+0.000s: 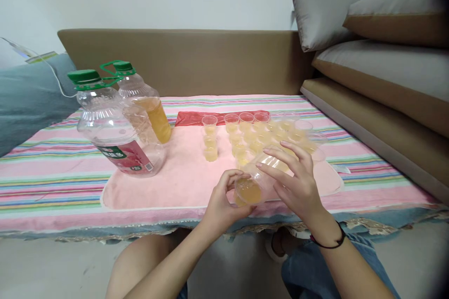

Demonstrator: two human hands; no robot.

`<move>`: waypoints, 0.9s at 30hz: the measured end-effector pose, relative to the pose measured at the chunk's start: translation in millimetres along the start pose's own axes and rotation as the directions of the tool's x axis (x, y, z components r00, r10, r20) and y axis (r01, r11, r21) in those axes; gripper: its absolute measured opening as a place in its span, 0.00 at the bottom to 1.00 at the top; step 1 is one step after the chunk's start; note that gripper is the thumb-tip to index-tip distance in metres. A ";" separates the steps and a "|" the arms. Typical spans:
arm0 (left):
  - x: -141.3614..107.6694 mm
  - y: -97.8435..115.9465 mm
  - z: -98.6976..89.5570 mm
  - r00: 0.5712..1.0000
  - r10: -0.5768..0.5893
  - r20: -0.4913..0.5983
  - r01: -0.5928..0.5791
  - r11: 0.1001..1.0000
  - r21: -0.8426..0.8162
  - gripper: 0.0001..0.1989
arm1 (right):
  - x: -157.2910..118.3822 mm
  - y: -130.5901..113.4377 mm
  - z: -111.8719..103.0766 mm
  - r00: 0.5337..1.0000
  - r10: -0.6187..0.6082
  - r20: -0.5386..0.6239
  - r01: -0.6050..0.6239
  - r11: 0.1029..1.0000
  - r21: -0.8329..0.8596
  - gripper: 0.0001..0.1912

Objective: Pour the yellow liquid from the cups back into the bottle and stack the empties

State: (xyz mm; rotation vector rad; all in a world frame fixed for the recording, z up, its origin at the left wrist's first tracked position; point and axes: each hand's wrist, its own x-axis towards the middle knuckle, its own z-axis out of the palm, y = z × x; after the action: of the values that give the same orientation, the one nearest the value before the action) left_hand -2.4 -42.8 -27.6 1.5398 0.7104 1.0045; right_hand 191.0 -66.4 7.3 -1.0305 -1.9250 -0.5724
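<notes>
My left hand point(229, 203) is closed around a clear plastic cup point(249, 190) of yellow liquid, just above the near edge of the pink mat. Close on its right, my right hand point(298, 182) has its fingers stretched along a second clear plastic cup point(269, 162), tipped over with its mouth near the first cup's rim. The right thumb is hidden. Behind my hands stand rows of small clear cups point(261, 133) with pale yellow liquid. One separate column of cups point(210, 142) is to the left of them.
Two large bottles with green caps stand at left: a nearly empty front bottle point(119, 145) and a rear bottle point(159, 119) with amber liquid. A red plastic sheet point(189, 118) lies behind the cups. Grey and brown cushions point(382, 65) are stacked at right.
</notes>
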 end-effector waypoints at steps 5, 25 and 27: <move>0.7 0.0 0.2 1.000 0.000 0.003 0.000 1.000 -0.011 0.28 | 1.3 -1.6 -1.9 0.999 -0.044 -0.009 0.043 0.998 -0.046 0.21; -3.2 3.8 1.4 0.998 0.005 0.059 -0.003 1.000 -0.020 0.27 | -5.4 0.8 -8.5 0.983 -0.179 -0.042 0.169 0.969 -0.180 0.26; -3.3 3.3 1.5 0.998 0.020 0.067 -0.019 1.000 -0.025 0.27 | -7.4 -0.5 -8.6 0.980 -0.196 -0.026 0.187 0.961 -0.202 0.25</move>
State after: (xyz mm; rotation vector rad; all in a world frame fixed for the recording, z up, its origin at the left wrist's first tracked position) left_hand -2.7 -47.0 -25.1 1.5547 0.6346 0.9677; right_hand 196.8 -76.0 5.6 -0.9501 -1.9688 -0.9067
